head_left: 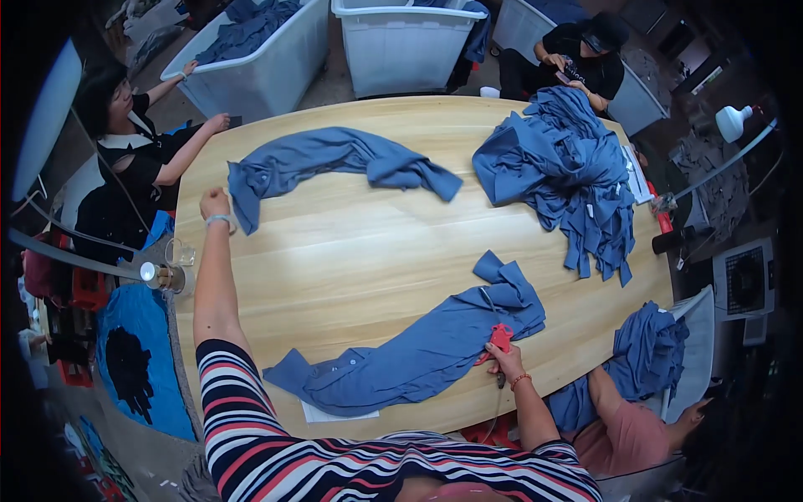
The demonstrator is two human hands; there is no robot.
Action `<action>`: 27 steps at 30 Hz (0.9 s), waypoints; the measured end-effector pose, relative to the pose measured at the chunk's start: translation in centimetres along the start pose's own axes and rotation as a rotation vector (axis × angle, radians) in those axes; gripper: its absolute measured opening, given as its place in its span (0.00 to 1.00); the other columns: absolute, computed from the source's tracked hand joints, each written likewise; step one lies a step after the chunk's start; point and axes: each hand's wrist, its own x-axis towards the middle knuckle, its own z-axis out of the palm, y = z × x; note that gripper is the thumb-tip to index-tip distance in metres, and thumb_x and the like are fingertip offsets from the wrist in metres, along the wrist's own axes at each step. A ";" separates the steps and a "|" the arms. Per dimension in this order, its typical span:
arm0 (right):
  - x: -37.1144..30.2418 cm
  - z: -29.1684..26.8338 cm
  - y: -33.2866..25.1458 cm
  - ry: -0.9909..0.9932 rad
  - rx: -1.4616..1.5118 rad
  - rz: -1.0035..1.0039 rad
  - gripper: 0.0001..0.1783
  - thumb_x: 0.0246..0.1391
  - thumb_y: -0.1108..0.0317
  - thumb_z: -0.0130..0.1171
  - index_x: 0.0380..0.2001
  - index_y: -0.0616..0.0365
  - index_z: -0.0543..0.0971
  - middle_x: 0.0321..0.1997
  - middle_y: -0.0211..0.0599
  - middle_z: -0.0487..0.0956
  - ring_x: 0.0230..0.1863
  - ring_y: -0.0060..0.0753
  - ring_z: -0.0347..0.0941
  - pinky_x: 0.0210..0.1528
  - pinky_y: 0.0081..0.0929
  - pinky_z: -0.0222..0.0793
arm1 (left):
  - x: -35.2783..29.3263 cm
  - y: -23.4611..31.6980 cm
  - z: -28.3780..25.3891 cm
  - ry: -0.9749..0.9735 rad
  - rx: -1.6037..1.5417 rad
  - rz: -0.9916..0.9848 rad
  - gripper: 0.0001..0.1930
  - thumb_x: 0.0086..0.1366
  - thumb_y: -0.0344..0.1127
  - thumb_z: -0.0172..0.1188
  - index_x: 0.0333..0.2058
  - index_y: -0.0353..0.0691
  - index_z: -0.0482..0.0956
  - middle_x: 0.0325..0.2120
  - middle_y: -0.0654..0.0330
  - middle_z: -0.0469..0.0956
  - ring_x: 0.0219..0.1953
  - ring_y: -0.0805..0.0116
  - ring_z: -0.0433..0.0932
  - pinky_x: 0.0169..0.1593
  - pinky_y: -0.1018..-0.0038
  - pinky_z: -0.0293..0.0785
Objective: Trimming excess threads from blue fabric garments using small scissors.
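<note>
A: Closed on what, with the right hand (506, 361)?

B: On a red tool (501, 337), snips by the look of it, with the metal blade (487, 297) angled over the right end of the near blue garment (401, 360).

A: And with the left hand (215, 203)?

B: Stretched far out to the left side of the table (335, 251), with curled fingers, just beside the end of the far blue garment (335, 152). No way of telling from this view whether pinching cloth or nothing.

A: Where to look for the near garment?

B: Along the near side of the table, loosely bunched lengthwise, with a white sheet (335, 415) peeking out from under the lower edge.

A: In the middle of which step?

B: Most likely trimming loose threads, judging by the snips over the cloth. Not certain, with no thread visible at the blade.

A: Calling for what next?

B: Probably for bringing the left hand in to steady the cloth, then finding the spot to snip without nicking the fabric.

A: Any brands, labels or writing to read?

B: None legible. Only small white tags (589, 207) in the blue heap (548, 159) at the right, too tiny to make out, and papers (637, 174) at the table's right edge, equally unreadable.
</note>
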 end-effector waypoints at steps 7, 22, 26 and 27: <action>-0.8 -0.4 1.5 0.036 -0.060 0.008 0.13 0.51 0.63 0.61 0.30 0.63 0.74 0.26 0.42 0.81 0.09 0.20 0.66 0.13 0.20 0.70 | -10.4 -1.8 0.2 -0.150 0.181 0.105 0.11 0.53 0.31 0.59 0.36 0.39 0.77 0.33 0.52 0.76 0.39 0.55 0.75 0.45 0.65 0.71; 0.0 -0.2 0.2 0.048 -0.059 -0.032 0.13 0.51 0.60 0.62 0.30 0.60 0.76 0.25 0.35 0.80 0.09 0.16 0.64 0.12 0.16 0.63 | -47.4 7.1 -16.9 -1.012 -0.047 0.591 0.20 0.50 0.26 0.61 0.44 0.38 0.71 0.38 0.52 0.71 0.39 0.55 0.73 0.41 0.68 0.71; -1.2 0.0 0.1 -0.019 -0.179 -0.152 0.14 0.49 0.61 0.64 0.33 0.59 0.77 0.20 0.27 0.77 0.10 0.14 0.61 0.12 0.15 0.58 | -52.4 3.5 -20.2 -0.867 0.107 0.433 0.29 0.50 0.27 0.61 0.53 0.39 0.65 0.45 0.47 0.66 0.43 0.48 0.68 0.46 0.63 0.67; -2.0 0.4 -0.9 -0.030 -0.231 -0.221 0.14 0.48 0.61 0.65 0.33 0.59 0.77 0.20 0.25 0.76 0.10 0.13 0.60 0.12 0.15 0.56 | -52.9 3.3 -20.5 -0.849 0.134 0.413 0.29 0.50 0.27 0.61 0.53 0.39 0.65 0.45 0.47 0.66 0.43 0.48 0.68 0.46 0.63 0.67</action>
